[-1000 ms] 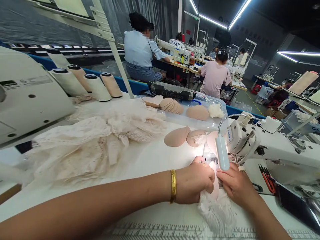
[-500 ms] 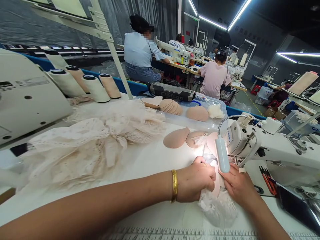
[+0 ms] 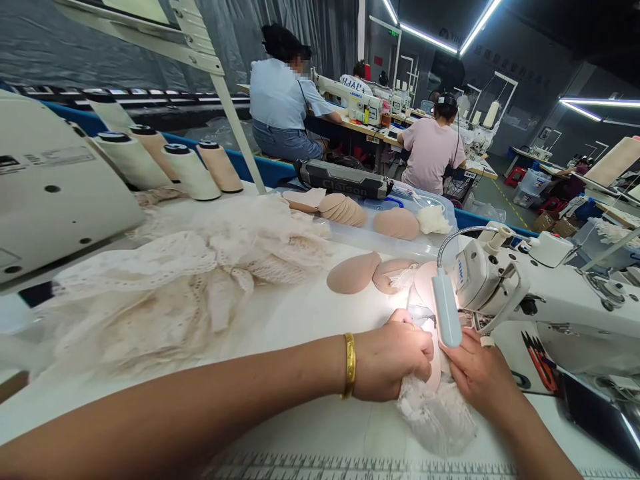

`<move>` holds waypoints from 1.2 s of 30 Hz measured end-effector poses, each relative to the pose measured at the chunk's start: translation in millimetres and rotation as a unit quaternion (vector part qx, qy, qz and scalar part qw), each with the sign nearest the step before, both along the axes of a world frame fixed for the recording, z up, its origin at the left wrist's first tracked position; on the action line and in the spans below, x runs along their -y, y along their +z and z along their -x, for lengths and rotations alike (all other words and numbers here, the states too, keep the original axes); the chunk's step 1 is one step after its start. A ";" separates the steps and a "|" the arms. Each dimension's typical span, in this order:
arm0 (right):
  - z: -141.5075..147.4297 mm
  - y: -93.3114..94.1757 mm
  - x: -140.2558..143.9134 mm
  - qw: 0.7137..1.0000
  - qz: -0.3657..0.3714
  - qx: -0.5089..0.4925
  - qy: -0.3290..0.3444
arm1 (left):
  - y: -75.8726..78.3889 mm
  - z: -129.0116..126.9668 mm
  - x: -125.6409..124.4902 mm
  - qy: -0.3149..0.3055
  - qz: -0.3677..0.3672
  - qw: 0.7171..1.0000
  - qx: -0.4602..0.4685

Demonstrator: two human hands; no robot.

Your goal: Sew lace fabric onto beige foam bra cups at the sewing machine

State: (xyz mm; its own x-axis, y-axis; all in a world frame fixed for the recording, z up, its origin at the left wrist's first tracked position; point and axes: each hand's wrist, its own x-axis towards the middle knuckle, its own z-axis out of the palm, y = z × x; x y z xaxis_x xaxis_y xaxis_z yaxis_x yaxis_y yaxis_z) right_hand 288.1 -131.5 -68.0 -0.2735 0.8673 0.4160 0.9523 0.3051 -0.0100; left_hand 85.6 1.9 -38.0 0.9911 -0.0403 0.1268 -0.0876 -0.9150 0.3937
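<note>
Between my hands, a pale pink bra cup lies by the needle area of a white sewing machine. White lace bunches at its near end. My left hand, with a gold bangle at the wrist, has its fingers curled closed on the cup's left side. On the other side, my right hand rests with fingers stretched out flat over the fabric edge; its fingertips are partly behind the lit lamp. The needle and the stitching point are hidden. Beige bra pads lie just beyond.
White lace fabric is heaped at left, near thread cones. A clear plastic tray holds stacked pads. Red-handled snips and a dark phone-like object lie at right. A ruler strip edges the table. Other people sew beyond.
Both hands and the bra cup hold almost the same position. The view has shifted very slightly.
</note>
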 end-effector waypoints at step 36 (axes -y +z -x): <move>-8.2 -7.2 4.5 1.000 0.013 0.005 -0.023 | 3.0 -4.6 -21.5 -0.045 -0.083 0.994 0.060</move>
